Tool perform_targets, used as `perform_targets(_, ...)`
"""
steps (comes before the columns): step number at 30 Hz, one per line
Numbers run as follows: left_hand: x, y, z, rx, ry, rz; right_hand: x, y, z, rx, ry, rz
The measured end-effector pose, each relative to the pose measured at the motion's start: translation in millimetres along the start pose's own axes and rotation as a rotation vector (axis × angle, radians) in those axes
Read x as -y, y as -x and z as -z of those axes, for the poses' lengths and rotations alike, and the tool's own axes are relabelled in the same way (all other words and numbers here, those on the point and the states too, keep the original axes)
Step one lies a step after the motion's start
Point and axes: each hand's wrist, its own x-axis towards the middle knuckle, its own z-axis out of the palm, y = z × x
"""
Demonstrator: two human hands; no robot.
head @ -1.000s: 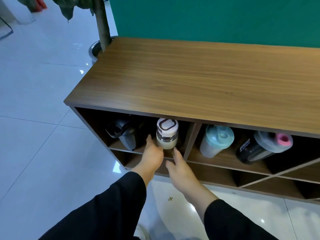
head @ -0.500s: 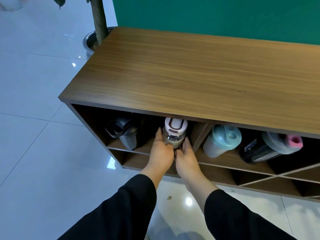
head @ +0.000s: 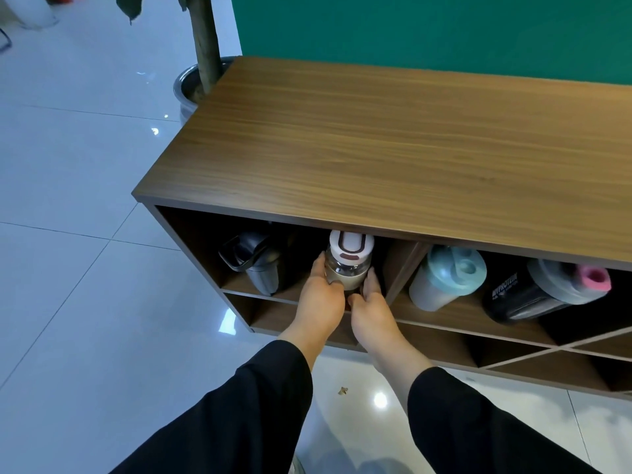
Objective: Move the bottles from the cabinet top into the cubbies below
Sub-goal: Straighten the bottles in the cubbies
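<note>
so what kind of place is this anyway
Likely a gym or office lobby, though that is a guess: glossy white floor tiles, a green wall, a potted plant, and a wooden cubby cabinet storing shaker bottles.

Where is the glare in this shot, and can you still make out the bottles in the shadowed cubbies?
Head view: bright ceiling-light spots glare on the glossy floor tiles, none on the matte cabinet top. The cubbies are dim; the dark bottle at far left nearly merges with the shadow, while the white-capped bottle between the left hand and right hand stays clear. Wide-angle bending shows at the edges.
</note>
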Motion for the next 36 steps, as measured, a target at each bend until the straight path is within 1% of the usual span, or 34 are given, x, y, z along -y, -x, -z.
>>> perform_targets(3,-4,9,4,-0.048,-0.067,0.092,-4,6,0,-0.021,-0.044,-0.055)
perform_targets(4,-4,12,8,-0.04,-0.094,0.164,-7,11,-2,-0.024,-0.057,-0.088)
perform_targets(6,-4,18,22,0.002,-0.135,0.364,-14,22,-6,-0.026,-0.03,-0.132)
perform_targets(8,-2,20,45,-0.003,-0.06,0.521,-17,30,-13,0.002,0.017,-0.111)
perform_targets(10,-2,19,68,-0.089,0.013,0.558,-15,32,-21,0.046,0.026,-0.068)
perform_targets(13,0,12,100,-0.275,0.083,0.463,-3,28,-47,0.127,0.011,-0.023)
perform_targets(16,9,4,115,-0.386,0.016,0.257,10,19,-72,0.207,-0.007,-0.01)
perform_targets(19,12,0,121,-0.403,0.043,0.083,19,5,-95,0.245,-0.012,-0.024)
perform_targets(22,10,-3,120,-0.32,0.119,-0.004,26,-2,-110,0.232,-0.007,-0.074)
perform_targets(24,11,-5,120,-0.291,0.128,-0.025,27,-9,-116,0.23,-0.002,-0.052)
perform_targets(30,16,-14,122,-0.275,0.194,-0.016,32,-33,-119,0.198,0.038,-0.032)
perform_targets(36,22,-23,124,-0.281,0.276,0.069,19,-39,-126,0.19,-0.009,-0.031)
